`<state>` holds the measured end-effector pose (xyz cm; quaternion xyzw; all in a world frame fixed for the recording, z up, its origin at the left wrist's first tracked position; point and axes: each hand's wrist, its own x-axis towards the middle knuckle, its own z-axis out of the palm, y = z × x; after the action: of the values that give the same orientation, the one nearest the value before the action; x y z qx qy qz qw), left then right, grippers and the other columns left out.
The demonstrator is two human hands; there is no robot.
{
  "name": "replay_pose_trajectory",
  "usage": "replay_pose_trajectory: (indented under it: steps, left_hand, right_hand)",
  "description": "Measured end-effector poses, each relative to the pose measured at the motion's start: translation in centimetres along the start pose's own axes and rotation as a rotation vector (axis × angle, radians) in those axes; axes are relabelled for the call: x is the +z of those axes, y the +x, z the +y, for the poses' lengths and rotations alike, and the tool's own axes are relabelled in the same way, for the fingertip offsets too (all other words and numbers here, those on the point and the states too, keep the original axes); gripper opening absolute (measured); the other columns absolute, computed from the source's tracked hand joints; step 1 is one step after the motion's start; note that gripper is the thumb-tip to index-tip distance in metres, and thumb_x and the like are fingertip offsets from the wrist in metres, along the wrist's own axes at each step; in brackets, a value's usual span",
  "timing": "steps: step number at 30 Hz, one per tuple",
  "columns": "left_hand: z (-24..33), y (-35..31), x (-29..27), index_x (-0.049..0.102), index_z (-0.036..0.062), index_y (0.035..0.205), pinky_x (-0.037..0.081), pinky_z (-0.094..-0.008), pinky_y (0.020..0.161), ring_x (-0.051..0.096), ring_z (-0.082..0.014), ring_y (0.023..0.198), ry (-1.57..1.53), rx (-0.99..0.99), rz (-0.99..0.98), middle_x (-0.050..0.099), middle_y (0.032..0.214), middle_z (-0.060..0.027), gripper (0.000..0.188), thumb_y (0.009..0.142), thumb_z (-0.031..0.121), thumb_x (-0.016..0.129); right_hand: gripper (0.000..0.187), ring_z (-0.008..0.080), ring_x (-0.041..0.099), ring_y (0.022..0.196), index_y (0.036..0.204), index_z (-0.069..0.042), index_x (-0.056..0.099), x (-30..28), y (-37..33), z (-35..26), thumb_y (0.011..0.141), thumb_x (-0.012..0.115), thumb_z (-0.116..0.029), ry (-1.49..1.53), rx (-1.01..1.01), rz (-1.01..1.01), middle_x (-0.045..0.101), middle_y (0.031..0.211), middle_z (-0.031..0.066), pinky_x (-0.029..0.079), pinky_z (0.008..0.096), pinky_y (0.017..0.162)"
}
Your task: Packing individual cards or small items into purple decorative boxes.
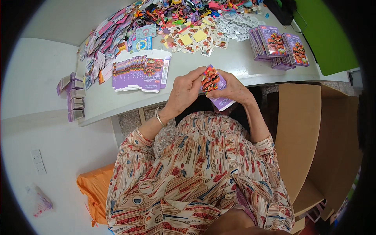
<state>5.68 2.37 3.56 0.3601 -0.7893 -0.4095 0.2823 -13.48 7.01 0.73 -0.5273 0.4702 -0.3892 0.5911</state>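
Observation:
Just beyond the table's front edge, both my hands grip a small purple card box (pixel 223 102) with red and orange cartoon figures on its front. My left hand (pixel 186 88) is closed on its upper left edge, fingers bunched near the top. Wrapped round its right side, my right hand (pixel 234 87) lays its thumb across the front. The box tilts, and its lower end sticks out below my right hand. To the left, a fanned row of flat purple cartons (pixel 153 76) of the same design lies on the table. Finished-looking purple boxes (pixel 274 44) stand stacked at the right.
Behind the cartons spread heaps of cards (pixel 102 44), small colourful trinkets (pixel 186 11), stickers (pixel 196 37) and silvery packets (pixel 239 26). Bundled card stacks (pixel 75 98) sit at the white table's (pixel 103 105) left end. An open cardboard box (pixel 299 133) stands at the right, an orange bag (pixel 96 186) lower left.

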Motion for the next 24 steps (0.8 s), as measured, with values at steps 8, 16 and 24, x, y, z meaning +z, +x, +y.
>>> replay_pose_trajectory:
  steps: [8, 16, 24]
  left_hand:
    - [-2.7, 4.0, -3.0, 0.061, -0.0041, 0.111, 0.052, -0.0306, 0.081, 0.064, -0.0161, 0.091, -0.799, -0.347, 0.134, 0.067, 0.103, -0.0068, 0.023, 0.091, 0.006, 0.058]
    - [-1.9, 3.9, -0.5, 0.062, -0.0034, 0.111, 0.053, -0.0282, 0.079, 0.064, -0.0166, 0.088, -0.968, -0.424, -0.083, 0.066, 0.102, -0.0083, 0.025, 0.091, 0.012, 0.061]
    - [-6.1, 0.3, -0.7, 0.063, 0.0017, 0.097, 0.048, -0.0329, 0.072, 0.060, -0.0256, 0.082, 0.429, 0.190, 0.031, 0.062, 0.090, -0.0094, 0.015, 0.083, 0.006, 0.063]
  right_hand:
    - [0.075, 0.0188, 0.057, 0.104, 0.139, -0.002, 0.032, -3.6, -0.5, -0.7, 0.080, 0.070, -0.027, 0.245, -0.024, 0.183, 0.055, 0.120, 0.0127, 0.047, 0.0307, 0.091]
    - [0.076, 0.0211, 0.058, 0.105, 0.128, -0.001, 0.042, 0.6, 1.1, -1.1, 0.068, 0.084, -0.024, -0.356, -0.405, 0.575, 0.057, 0.119, 0.0131, 0.047, 0.0323, 0.088]
    - [0.070, 0.0226, 0.058, 0.080, 0.123, 0.001, 0.046, -2.2, -0.9, 0.0, 0.069, 0.080, -0.029, -0.644, -0.217, 0.667, 0.060, 0.097, 0.0131, 0.047, 0.0335, 0.072]
